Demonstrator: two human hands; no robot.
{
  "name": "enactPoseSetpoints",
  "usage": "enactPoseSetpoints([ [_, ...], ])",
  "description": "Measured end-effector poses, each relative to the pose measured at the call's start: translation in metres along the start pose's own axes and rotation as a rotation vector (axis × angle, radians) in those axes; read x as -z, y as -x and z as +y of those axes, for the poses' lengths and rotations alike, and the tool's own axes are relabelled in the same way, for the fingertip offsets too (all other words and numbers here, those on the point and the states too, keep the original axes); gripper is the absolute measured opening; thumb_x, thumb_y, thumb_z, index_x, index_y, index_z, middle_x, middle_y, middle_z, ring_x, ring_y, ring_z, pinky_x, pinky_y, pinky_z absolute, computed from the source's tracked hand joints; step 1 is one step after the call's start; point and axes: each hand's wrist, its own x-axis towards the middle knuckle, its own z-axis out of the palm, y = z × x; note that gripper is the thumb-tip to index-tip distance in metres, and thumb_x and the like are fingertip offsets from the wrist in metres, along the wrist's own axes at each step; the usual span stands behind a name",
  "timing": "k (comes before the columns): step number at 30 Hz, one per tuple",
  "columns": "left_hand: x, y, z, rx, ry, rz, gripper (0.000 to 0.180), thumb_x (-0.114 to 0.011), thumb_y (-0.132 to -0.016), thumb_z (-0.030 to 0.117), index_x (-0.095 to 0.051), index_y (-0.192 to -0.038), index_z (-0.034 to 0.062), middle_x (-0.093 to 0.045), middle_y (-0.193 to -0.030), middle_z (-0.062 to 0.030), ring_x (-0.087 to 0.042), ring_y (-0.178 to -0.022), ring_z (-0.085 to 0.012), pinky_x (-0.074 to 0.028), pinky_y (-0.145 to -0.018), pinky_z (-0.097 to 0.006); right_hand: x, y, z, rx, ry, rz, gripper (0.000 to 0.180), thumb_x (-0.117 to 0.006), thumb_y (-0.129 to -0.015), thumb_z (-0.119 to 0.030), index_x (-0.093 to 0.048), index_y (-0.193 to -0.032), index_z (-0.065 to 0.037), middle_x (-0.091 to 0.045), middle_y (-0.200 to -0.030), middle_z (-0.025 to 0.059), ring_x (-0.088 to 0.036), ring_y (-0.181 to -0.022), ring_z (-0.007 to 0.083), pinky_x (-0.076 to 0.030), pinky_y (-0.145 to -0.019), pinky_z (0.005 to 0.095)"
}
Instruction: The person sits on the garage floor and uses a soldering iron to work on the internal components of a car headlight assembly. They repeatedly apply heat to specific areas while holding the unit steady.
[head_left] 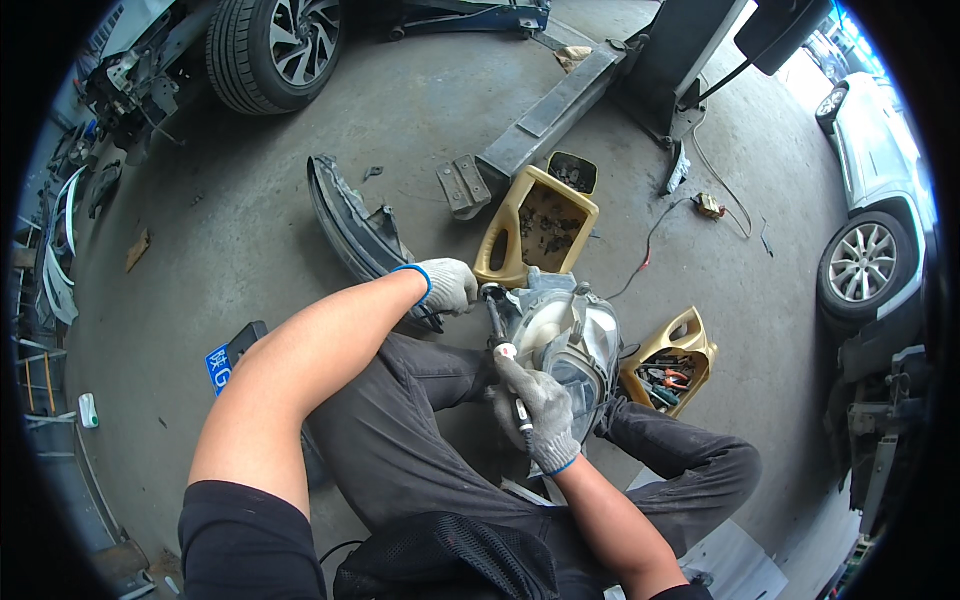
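A car headlight [598, 340] with a clear lens and grey housing rests between my legs. My right hand [540, 405], in a grey work glove, is wrapped round a slim hand tool [497, 325] with a white, red and dark handle. Its dark shaft points away from me, along the headlight's left edge; the kind of tool is unclear. My left hand [450, 285], gloved too, is closed just left of the tool's far end. Whatever its fingers hold is hidden. Beyond it lies a long dark curved car part [345, 225] on the floor.
A cut-open gold jug [490, 265] with small dark pieces stands ahead, a smaller container [572, 158] behind it. Another gold jug [692, 328] holds hand tools at right. A lift arm [560, 105] reaches across the floor; cars stand left and right.
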Motion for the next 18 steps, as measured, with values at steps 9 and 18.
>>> enactPoseSetpoints([
  [9, 0.001, 0.001, -0.004, 0.063, -0.280, -0.093, 0.036, -0.059, -0.075, 0.017, -0.072, -0.107, 0.0074, -0.071, -0.103, -0.0160, -0.067, -0.097, -0.0322, -0.052, -0.085, -0.040, 0.021, -0.001, -0.014, -0.038, 0.005, 0.056, 0.047, -0.067, -0.074, 0.000, -0.065, -0.121, -0.008, -0.064, -0.074, 0.0119, -0.063, -0.064, 0.0287, -0.050, -0.060, 0.0376],
  [18, 0.035, -0.010, -0.046, 0.113, -0.750, 0.172, 0.023, -0.064, -0.078, 0.022, -0.076, -0.091, 0.0066, -0.072, -0.094, -0.0186, -0.070, -0.090, -0.0342, -0.055, -0.082, -0.042, 0.008, -0.010, 0.027, -0.016, 0.387, 0.119, 0.048, -0.065, -0.080, -0.013, -0.059, -0.127, -0.019, -0.063, -0.111, 0.0167, -0.055, -0.115, 0.0357, -0.039, -0.101, 0.0534],
])
